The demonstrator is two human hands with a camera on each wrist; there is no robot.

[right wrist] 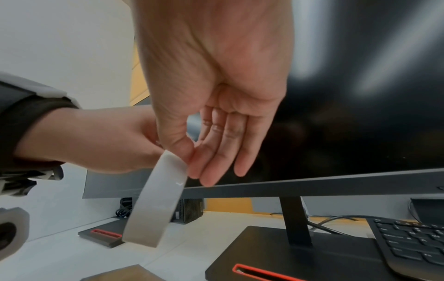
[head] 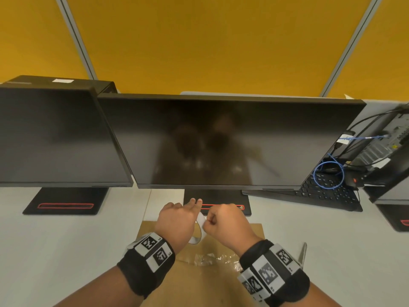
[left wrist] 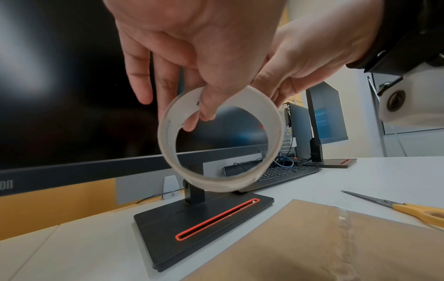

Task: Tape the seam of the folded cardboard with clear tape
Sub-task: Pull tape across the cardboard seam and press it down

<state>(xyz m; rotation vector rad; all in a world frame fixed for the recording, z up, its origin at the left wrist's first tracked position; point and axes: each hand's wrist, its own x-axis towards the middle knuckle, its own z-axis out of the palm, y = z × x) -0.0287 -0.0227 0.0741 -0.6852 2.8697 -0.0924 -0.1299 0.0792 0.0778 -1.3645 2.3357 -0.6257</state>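
Cardboard [head: 199,286], one sheet, lies below one tape roll [left wrist: 166,136] pinched by two hands, left hand [head: 177,222] and right hand [head: 225,224].

even bright light; wide-angle edge bending; close hands blurred.

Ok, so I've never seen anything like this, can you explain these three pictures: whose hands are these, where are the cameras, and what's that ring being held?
There is no machine: a person wears one camera on the head and one on each wrist. The head view looks down at both hands; each wrist view looks along one hand. The left hand pinches a tape roll, and the right hand pinches it too, near the top. On the desk lie cardboard, scissors, a keyboard and monitors.
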